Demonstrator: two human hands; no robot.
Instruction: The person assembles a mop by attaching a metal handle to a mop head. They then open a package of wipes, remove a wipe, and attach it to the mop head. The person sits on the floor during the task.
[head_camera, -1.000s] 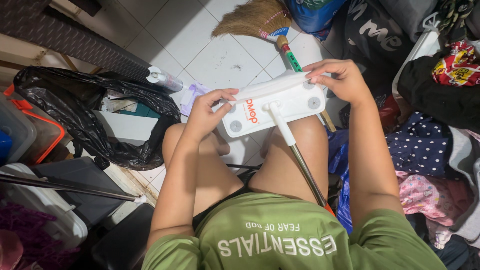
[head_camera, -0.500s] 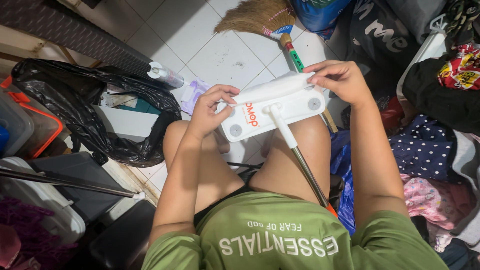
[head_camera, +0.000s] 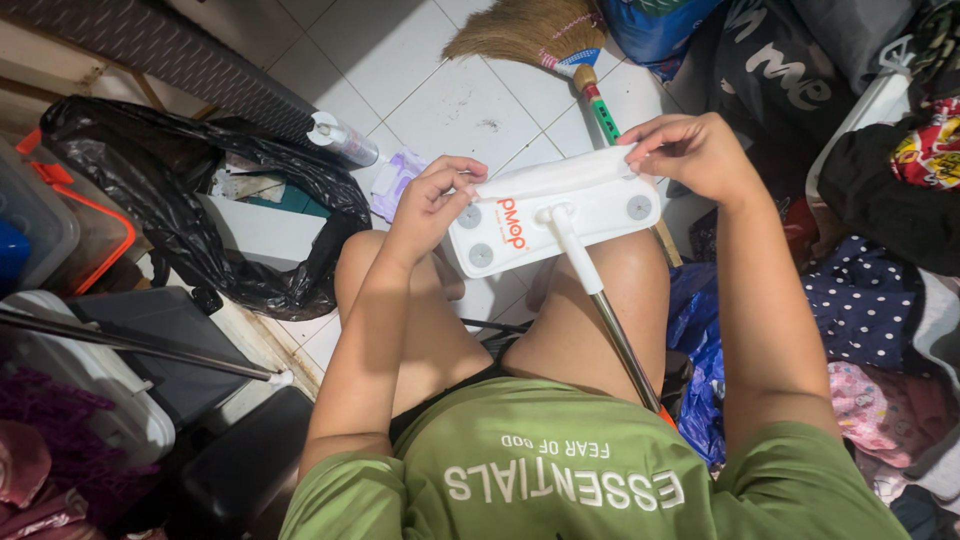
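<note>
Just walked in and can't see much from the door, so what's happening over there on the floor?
A person in a green shirt sits on the tiled floor with a white flat mop head resting across their knees. Both hands grip a white cloth sheet along the head's far edge: the left hand pinches one end, the right hand the other. The mop's pole runs back toward their body. A straw broom and a black rubbish bag lie nearby.

Bright, even light on the white tiled floor (head_camera: 400, 70); dim, shadowed left edge; sharp focus.
</note>
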